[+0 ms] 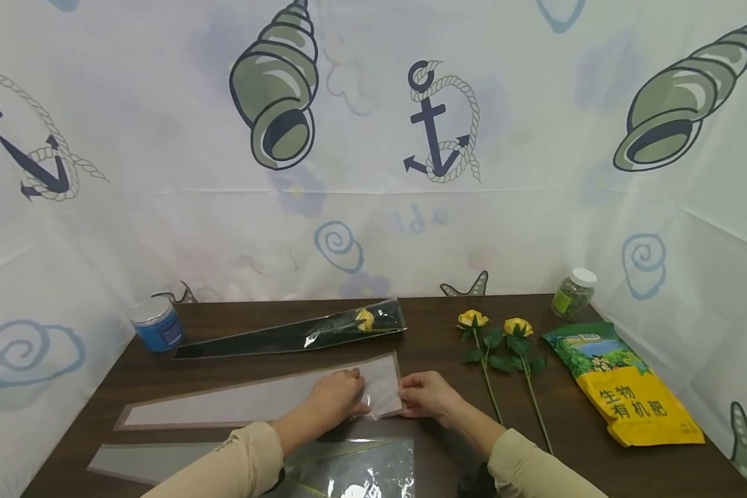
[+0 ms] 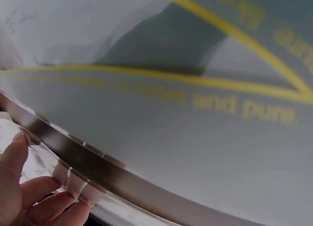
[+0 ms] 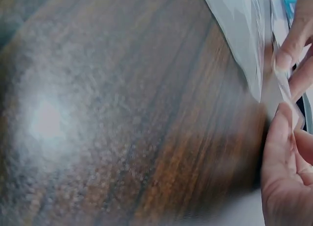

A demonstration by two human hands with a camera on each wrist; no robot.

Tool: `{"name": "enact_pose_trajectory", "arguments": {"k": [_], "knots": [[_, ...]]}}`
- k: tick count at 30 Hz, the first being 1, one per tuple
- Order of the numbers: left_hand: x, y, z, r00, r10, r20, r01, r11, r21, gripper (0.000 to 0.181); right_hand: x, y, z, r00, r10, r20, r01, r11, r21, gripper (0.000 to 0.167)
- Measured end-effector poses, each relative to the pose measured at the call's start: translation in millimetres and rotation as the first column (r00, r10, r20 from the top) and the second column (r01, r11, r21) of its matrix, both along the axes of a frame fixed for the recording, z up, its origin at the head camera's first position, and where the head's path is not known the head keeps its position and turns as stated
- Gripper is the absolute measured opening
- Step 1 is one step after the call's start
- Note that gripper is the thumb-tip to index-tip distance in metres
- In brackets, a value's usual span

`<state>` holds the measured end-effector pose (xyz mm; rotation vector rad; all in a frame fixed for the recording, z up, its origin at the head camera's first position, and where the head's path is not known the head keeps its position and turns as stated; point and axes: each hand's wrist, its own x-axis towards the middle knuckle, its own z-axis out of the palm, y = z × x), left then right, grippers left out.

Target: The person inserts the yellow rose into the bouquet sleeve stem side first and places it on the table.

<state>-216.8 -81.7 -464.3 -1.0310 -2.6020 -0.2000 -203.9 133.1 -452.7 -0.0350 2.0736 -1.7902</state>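
Observation:
A long tapered flower sleeve [image 1: 243, 398], white-looking with a brownish border, lies across the table with its wide end to the right. My left hand [image 1: 336, 398] pinches the clear film near that wide end. At the right edge of the same sleeve, my right hand [image 1: 429, 396] grips the corner between thumb and fingers. In the right wrist view, thin film [image 3: 281, 81] runs between the two hands. Nearer me lies another clear sleeve [image 1: 373, 467] with yellow lines, partly under my left forearm. Its yellow print looms large in the left wrist view.
A dark sleeve [image 1: 286, 339] holding a yellow rose [image 1: 364, 319] lies behind. Two yellow roses [image 1: 472, 319] [image 1: 519, 327] with stems lie to the right. Beyond them are a yellow fertilizer bag [image 1: 638, 401] and a white-lidded jar [image 1: 571, 297]. A blue jar [image 1: 160, 332] stands at back left.

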Motion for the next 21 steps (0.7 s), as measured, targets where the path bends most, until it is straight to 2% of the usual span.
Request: {"name": "enact_pose_trajectory", "arguments": {"k": [3,5,6,9,11,15,18,21], "knots": [[-0.9,-0.1,2.6,1.0,-0.007,0.003,0.007,1.0,0.002,0.035,-2.2,2,-2.6,1.0,-0.008,0.024,0.009,0.999,-0.049,0.019],[-1.6,0.4,5.6,1.0,0.005,0.031,-0.006,1.0,0.02,0.032,-3.2,2,-3.7,0.999,-0.013,0.036,0.015,0.998,-0.065,0.015],[1.7,2.7,13.4,0.996,0.035,0.087,-0.037,0.999,0.021,0.029,-3.8,2,-3.9,0.999,-0.012,0.039,0.015,0.997,-0.07,0.014],[-4.4,6.9,12.7,0.983,0.054,0.176,-0.078,0.988,0.132,0.021,-5.6,2,-4.2,0.999,-0.01,0.031,0.012,0.998,-0.062,0.012],[-7.7,11.5,13.0,0.961,0.042,0.272,-0.111,0.963,0.244,0.016,-7.4,2,-4.1,1.0,-0.006,0.004,0.006,0.999,-0.047,0.013],[-10.9,22.5,13.2,0.898,-0.01,0.439,-0.193,0.89,0.414,0.015,-10.7,1,-4.5,0.998,-0.004,-0.056,0.002,1.0,-0.02,0.014],[-10.9,29.4,12.3,0.861,-0.004,0.509,-0.264,0.85,0.455,0.025,-11.8,0,-5.1,0.996,-0.002,-0.087,0.001,1.0,-0.013,0.014],[-10.8,34.1,10.4,0.847,0.035,0.531,-0.319,0.832,0.454,0.035,-11.9,-1,-6.2,0.993,0.009,-0.121,-0.01,1.0,-0.006,0.014]]}}
